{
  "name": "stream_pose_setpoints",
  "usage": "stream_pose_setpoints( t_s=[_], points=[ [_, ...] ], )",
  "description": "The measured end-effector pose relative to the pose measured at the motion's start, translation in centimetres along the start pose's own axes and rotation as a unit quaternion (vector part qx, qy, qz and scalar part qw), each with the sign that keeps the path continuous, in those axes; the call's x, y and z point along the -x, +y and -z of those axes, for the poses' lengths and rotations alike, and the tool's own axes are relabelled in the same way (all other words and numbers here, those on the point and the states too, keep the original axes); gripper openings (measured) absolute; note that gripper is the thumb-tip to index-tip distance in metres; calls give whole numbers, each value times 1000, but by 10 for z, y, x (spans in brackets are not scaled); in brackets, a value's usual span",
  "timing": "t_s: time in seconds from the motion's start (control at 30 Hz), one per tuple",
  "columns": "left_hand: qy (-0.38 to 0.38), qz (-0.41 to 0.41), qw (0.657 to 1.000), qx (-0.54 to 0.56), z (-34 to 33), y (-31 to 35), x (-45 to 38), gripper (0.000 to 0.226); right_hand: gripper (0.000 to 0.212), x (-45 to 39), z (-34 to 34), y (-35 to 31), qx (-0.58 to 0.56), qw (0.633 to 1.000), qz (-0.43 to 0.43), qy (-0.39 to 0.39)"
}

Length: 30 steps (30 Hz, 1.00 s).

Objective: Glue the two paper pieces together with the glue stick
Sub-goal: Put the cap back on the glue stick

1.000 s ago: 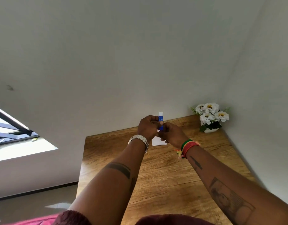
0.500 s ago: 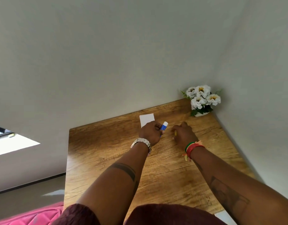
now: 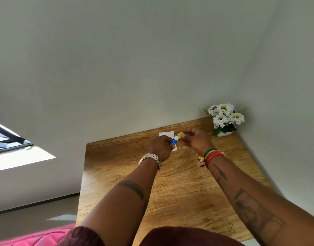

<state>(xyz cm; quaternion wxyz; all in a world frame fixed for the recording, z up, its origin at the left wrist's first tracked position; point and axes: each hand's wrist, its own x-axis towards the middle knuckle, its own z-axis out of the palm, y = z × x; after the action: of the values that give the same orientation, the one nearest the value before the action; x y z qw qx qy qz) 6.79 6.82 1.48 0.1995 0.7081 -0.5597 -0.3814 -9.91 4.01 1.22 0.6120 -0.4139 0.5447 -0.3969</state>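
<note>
My left hand point(image 3: 161, 147) grips a blue glue stick point(image 3: 174, 140) whose white tip points up and to the right. My right hand point(image 3: 195, 140) pinches a small yellow cap point(image 3: 180, 134) just off that tip. Both hands hover over the far part of the wooden table point(image 3: 170, 189). A white paper piece point(image 3: 166, 134) lies flat on the table behind my hands. A second white corner point(image 3: 175, 148) shows below the glue stick, mostly hidden by my left hand; I cannot tell whether it is a separate piece.
A white pot of white flowers point(image 3: 223, 118) stands in the table's far right corner against the wall. Grey walls close the far and right sides. A window point(image 3: 9, 139) and floor lie to the left, a pink surface point(image 3: 34, 237) at bottom left.
My right hand has risen from the table with the yellow cap and moved up to the glue stick's tip. My left hand kept hold of the glue stick. The camera view shifted.
</note>
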Motion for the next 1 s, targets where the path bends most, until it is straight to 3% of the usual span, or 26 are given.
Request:
stream_pose_setpoints(
  t_s=[0.3, 0.43, 0.6, 0.73, 0.9, 1.0],
  points=[
    [15, 0, 1000, 20, 12, -3, 19, 25, 29, 18, -17, -7, 111, 992, 63, -23],
    [30, 11, 998, 55, 14, 3, 25, 24, 60, 31, -18, -8, 311, 940, 128, -64],
    [36, 20, 996, 81, 15, 9, 31, 19, 107, 42, -19, 2, 391, 903, 137, -118],
    [39, 28, 992, 113, 13, 11, 36, 22, 106, 47, -24, 1, 409, 892, 174, -87],
    [40, 21, 992, 115, 13, 12, 40, 22, 114, 49, -24, 1, 443, 872, 183, -101],
    [42, 19, 992, 117, 13, 14, 43, 22, 108, 47, -22, 0, 461, 860, 197, -90]
  ],
)
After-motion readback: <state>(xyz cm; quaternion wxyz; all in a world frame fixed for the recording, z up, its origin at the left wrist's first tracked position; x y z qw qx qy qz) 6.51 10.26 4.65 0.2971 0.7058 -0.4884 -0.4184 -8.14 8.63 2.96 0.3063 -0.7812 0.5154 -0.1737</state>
